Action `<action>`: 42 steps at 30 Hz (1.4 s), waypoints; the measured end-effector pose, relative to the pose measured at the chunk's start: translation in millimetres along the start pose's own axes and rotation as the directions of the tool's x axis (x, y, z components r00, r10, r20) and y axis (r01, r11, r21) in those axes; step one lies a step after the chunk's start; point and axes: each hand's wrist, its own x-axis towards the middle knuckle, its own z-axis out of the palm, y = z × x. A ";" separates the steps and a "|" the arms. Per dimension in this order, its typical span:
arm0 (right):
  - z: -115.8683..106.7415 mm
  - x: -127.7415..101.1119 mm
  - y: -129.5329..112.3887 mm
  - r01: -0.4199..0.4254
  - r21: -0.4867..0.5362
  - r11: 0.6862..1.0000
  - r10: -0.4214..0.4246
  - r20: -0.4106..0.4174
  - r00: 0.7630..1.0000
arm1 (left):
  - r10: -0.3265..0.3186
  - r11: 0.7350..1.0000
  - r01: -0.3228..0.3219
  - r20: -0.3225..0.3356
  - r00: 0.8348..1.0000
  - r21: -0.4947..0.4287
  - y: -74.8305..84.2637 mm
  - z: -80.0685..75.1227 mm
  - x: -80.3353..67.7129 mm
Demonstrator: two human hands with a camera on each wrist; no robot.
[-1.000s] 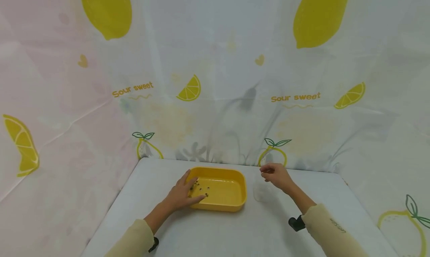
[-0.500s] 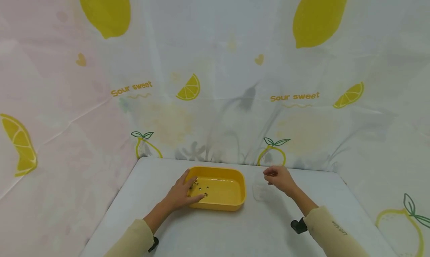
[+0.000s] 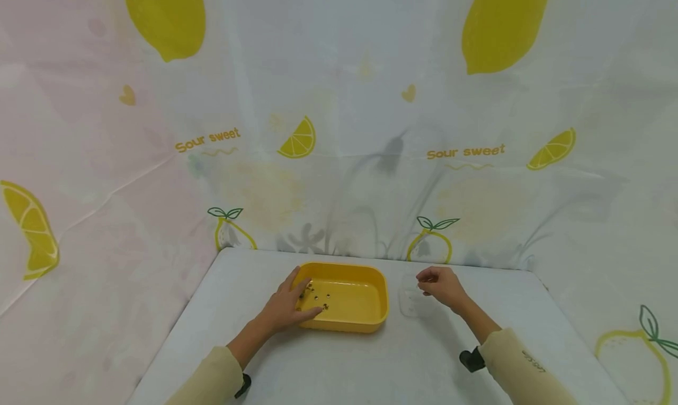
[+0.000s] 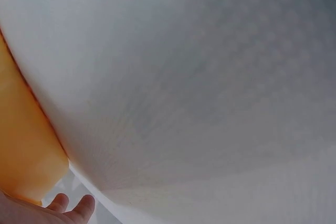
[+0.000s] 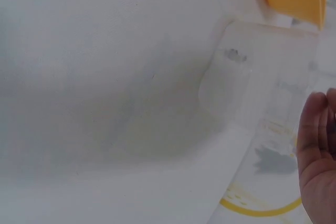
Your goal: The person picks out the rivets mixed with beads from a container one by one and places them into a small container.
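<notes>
A yellow rectangular tray [image 3: 360, 325] stands on the white table, with several small dark, shiny pieces [image 3: 325, 306] at its left side. My left hand [image 3: 283, 305] rests over the tray's left edge, fingers spread, thumb reaching inside; it hides part of that side. To the right of the tray is a clear plastic box [image 3: 409, 302]. In the right wrist view a few small dark bits [image 5: 234, 55] show in the box [image 5: 241, 87]. My right hand [image 3: 441, 284] hovers at the box's right side, fingers bent toward the thumb; I cannot tell whether something tiny is between them.
The white table [image 3: 360, 369] reaches back to a hanging cloth [image 3: 339, 205] printed with lemons. Similar cloth hangs at left and right. A black wrist device [image 3: 471, 359] sits at the right sleeve.
My right hand has moved slightly right and lower, so more of the clear box shows. My left hand and the yellow tray have stayed in place.
</notes>
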 end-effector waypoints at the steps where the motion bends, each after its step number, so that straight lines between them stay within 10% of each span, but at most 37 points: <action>1: -0.2 -0.1 -0.3 0.002 -0.002 1.000 -0.002 0.000 1.000 | 0.000 1.000 0.000 0.000 1.000 0.004 0.2 0.0 -0.1; 13: -11.9 -5.1 -10.1 0.121 -0.225 0.967 -0.140 -0.070 0.988 | 0.007 1.000 -0.007 0.000 1.000 0.013 0.8 -1.5 -0.5; 23: -47.2 -26.0 1.3 0.318 -0.680 0.660 -0.471 -0.044 0.881 | 0.007 1.000 -0.008 0.008 1.000 0.016 2.4 -1.3 0.2; 27: -54.6 -35.4 14.0 0.278 -0.786 0.553 -0.481 -0.028 0.876 | 0.005 1.000 -0.006 0.009 1.000 0.025 2.3 -2.8 -1.4; 42: -48.0 -52.4 37.7 0.251 -0.838 0.485 -0.468 -0.006 0.884 | 0.009 1.000 -0.009 0.017 1.000 0.021 1.7 -4.2 -1.3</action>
